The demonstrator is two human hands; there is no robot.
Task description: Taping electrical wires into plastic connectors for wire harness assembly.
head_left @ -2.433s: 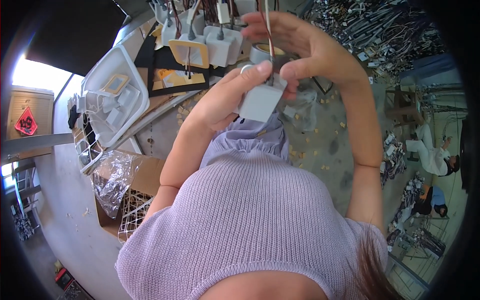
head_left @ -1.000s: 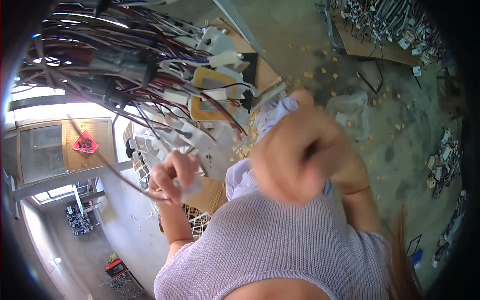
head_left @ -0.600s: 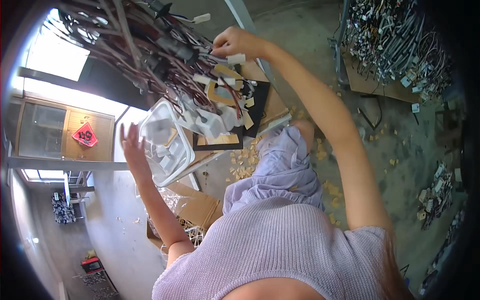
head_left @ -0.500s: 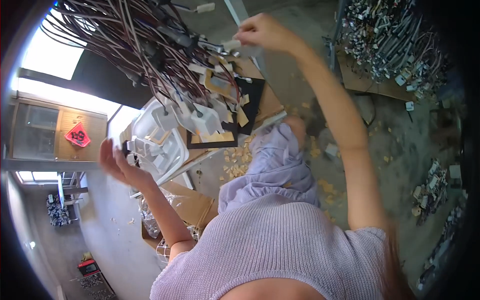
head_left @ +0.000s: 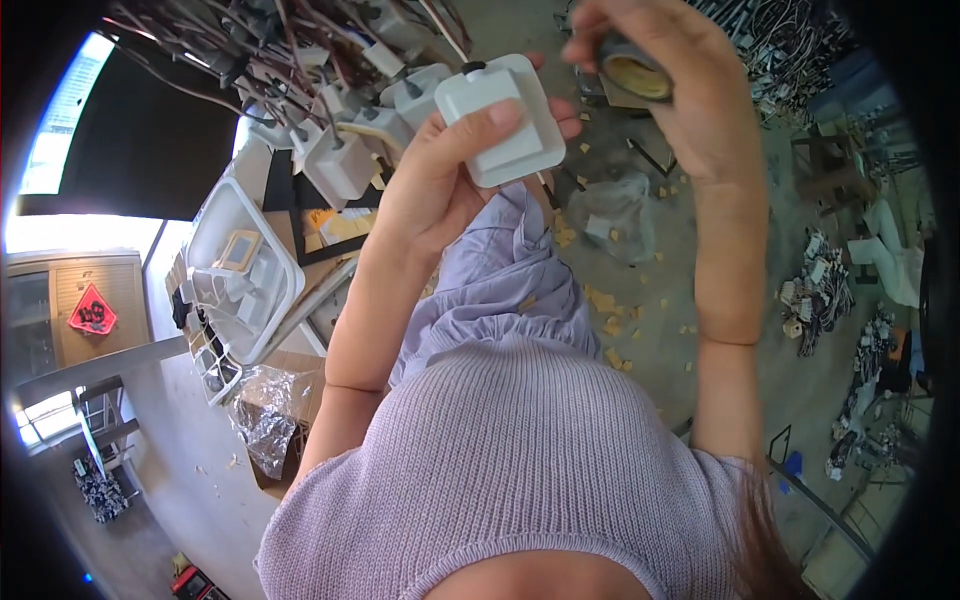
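Observation:
My left hand (head_left: 435, 170) grips a white plastic housing (head_left: 515, 125), square with rounded corners, its thumb lying across the face. A black grommet sits on the housing's top edge, where a pale cable leads upward. At the upper right, my right hand (head_left: 700, 95) is raised with a dark roll of tape (head_left: 637, 75) in it; the core looks yellowish. Its fingertips are blurred and apart from the housing. Just left of my left hand hang several similar white housings (head_left: 338, 165) on dark cables (head_left: 285, 45).
A white plastic basin (head_left: 292, 262) with pale parts inside stands at the left. Below it is a cardboard box (head_left: 262, 415) with clear plastic wrap. Yellowish scraps (head_left: 603, 300) and a clear plastic bag (head_left: 625, 220) lie on the floor. Bundled wires (head_left: 785, 75) fill the upper right.
My left hand has moved from beside the basin to the middle and now holds a white housing. My right hand has left the hanging connectors, moved right, and shows a tape roll. The view has shifted.

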